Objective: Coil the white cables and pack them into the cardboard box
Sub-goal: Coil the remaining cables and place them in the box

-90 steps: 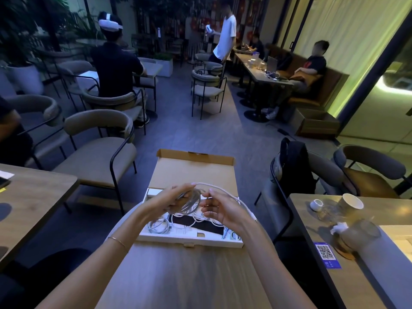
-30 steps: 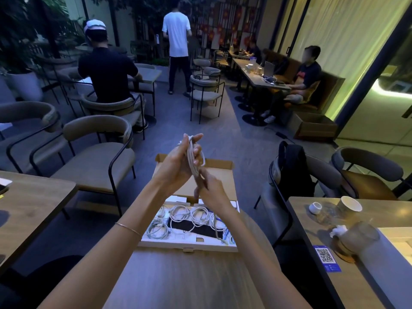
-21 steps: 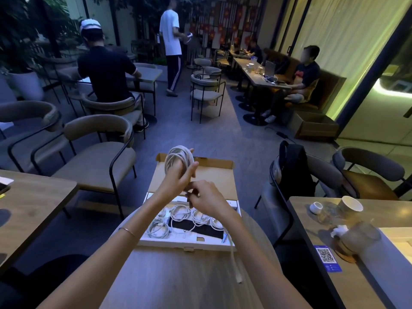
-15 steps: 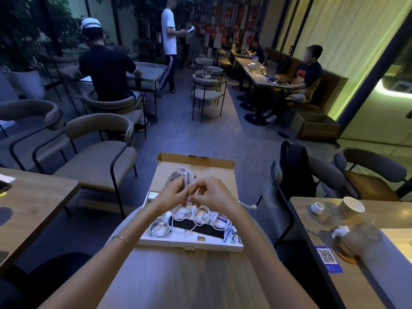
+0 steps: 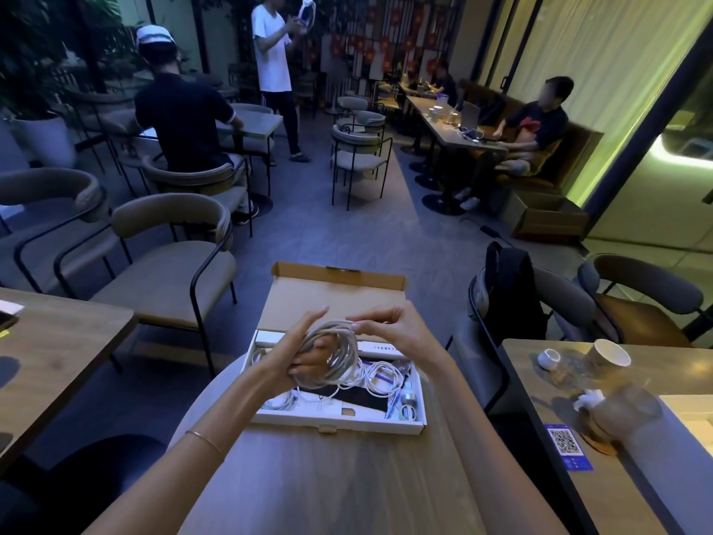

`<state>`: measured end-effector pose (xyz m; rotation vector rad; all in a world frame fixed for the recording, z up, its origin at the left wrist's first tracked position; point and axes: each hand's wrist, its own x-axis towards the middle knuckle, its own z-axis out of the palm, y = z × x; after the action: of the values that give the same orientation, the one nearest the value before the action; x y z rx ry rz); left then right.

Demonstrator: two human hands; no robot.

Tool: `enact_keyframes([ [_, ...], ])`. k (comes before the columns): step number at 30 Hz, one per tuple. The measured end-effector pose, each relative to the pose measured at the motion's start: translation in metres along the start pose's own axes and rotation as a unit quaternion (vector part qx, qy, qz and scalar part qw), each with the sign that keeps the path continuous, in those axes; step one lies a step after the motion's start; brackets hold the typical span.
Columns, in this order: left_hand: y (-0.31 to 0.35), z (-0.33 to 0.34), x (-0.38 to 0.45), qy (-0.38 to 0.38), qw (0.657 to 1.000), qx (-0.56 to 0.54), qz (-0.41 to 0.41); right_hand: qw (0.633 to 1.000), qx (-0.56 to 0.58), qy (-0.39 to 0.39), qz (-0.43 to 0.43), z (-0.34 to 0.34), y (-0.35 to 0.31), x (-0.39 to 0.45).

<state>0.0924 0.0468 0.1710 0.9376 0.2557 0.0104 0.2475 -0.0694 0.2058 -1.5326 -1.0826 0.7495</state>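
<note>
A white cable coil [image 5: 341,355] of several loops hangs around my left hand [image 5: 304,351], whose fingers curl through the loops from below. My right hand [image 5: 389,328] pinches the top of the coil with its fingertips. Both hands hover just above the open cardboard box [image 5: 339,420], which lies flat on the wooden table [image 5: 328,484] with its lid [image 5: 335,295] folded back. Inside the box lie several smaller coiled white cables [image 5: 380,380] on a dark insert.
A chair [image 5: 166,272] stands beyond the table at left. Another chair with a black backpack [image 5: 509,295] stands at right. The right table [image 5: 602,449] carries cups, a glass and a QR sticker. Several people sit or stand farther back.
The hands came down from chest height to just over the box. The coil, held upright in my left hand before, now hangs looped round that hand, with my right hand at its top.
</note>
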Motion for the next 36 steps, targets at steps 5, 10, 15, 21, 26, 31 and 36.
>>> enact_keyframes([
  [5, 0.005, 0.012, -0.001, -0.078, 0.993, -0.087, 0.01, 0.99, -0.139, 0.018, 0.002, 0.014, 0.026, -0.001],
  [10, 0.005, 0.017, 0.002, -0.129, 0.977, -0.166, 0.026, 0.993, -0.027, 0.103, 0.047, 0.028, 0.03, 0.0],
  [15, 0.001, 0.007, 0.001, -0.148, 0.969, -0.196, -0.03, 0.975, 0.144, 0.13, 0.107, 0.031, 0.022, -0.002],
  [21, 0.0, 0.004, 0.004, -0.186, 0.951, -0.231, -0.082, 0.967, 0.193, 0.086, 0.145, 0.029, 0.025, -0.002],
  [26, 0.004, 0.004, 0.005, -0.177, 0.956, -0.217, -0.089, 0.925, 0.306, 0.059, 0.216, 0.033, 0.03, -0.004],
  [31, 0.003, 0.006, 0.006, -0.125, 0.974, -0.175, -0.076, 0.919, 0.295, 0.011, 0.262, 0.035, 0.041, -0.01],
  [36, 0.004, 0.009, 0.006, -0.072, 0.986, -0.145, -0.051, 0.909, 0.318, -0.025, 0.268, 0.038, 0.041, -0.014],
])
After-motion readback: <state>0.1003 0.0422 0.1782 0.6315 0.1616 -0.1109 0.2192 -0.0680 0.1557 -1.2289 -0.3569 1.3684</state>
